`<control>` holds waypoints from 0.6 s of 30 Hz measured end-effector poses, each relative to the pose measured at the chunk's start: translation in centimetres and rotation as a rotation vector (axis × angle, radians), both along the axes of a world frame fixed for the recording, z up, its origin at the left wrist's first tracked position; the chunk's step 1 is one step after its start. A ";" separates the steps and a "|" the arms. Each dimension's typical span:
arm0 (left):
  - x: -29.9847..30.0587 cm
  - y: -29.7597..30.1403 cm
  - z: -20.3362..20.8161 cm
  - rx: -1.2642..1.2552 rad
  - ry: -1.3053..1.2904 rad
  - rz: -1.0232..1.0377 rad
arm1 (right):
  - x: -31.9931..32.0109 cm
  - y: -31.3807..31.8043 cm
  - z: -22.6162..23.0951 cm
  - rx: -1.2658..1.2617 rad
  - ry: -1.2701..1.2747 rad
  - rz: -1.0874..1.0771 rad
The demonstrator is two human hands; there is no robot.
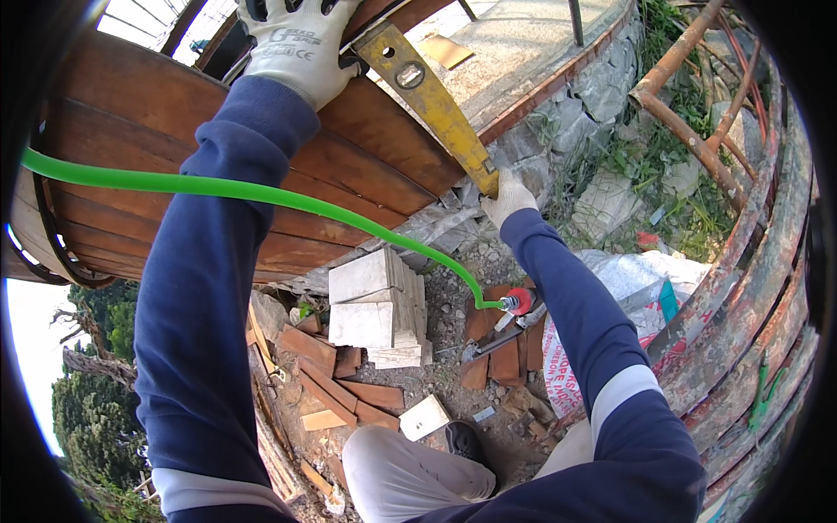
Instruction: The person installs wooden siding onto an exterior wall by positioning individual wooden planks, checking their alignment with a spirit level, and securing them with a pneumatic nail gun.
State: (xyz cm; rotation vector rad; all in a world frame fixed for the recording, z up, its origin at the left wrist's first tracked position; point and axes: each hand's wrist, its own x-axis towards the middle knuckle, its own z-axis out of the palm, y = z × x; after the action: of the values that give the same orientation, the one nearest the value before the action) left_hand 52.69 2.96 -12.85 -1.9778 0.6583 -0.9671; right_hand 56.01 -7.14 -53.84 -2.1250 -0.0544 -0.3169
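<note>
My left hand [299, 50], in a whitish glove with dark fingertips, lies at the top edge of a brown wooden plank wall [366, 174]. Its fingers are spread, and the upper frame edge cuts off some tips. Beside its thumb is the upper end of a yellow spirit level [427, 96], which slants down to the right along the wall's edge. My right hand [508, 199], also gloved, is closed around the level's lower end. A bright green hose [349, 222] passes in front of my left forearm and ends at a red-and-metal fitting [520, 302] near the ground.
Stacked pale tiles [370, 301] stand below the wall, with loose brown wood pieces [353, 392] around them. A white sack [571, 366] lies right of my knees. Rusty curved pipes [741, 296] line the right side. A stone wall [580, 122] borders a concrete surface [514, 52].
</note>
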 end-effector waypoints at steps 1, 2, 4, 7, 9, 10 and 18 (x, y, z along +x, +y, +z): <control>-0.4 -0.3 0.0 -0.020 0.021 0.024 | 0.0 0.0 0.0 0.001 -0.001 -0.002; -0.9 -0.7 0.0 -0.039 0.041 0.048 | 0.0 0.0 0.0 0.002 -0.002 -0.004; -1.7 -1.2 -0.1 -0.061 0.057 0.060 | -0.1 0.1 0.1 -0.002 -0.004 -0.006; -2.4 -1.7 -0.3 -0.087 0.053 0.049 | 0.0 0.0 0.1 -0.016 -0.005 -0.008; -2.7 -2.3 -0.5 -0.133 0.063 0.072 | 0.0 -0.5 0.1 -0.022 0.001 -0.020; -2.4 -1.8 -0.4 -0.133 0.068 0.020 | -0.1 -0.3 0.2 -0.020 -0.004 -0.017; -0.5 0.0 -0.2 -0.254 0.071 -0.149 | 0.1 0.3 0.0 -0.019 0.003 -0.011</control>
State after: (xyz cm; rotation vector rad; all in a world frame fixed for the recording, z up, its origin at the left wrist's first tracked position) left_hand 52.20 2.92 -13.06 -2.2191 0.7625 -1.1202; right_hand 56.07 -6.81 -53.83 -2.1448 -0.0445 -0.3205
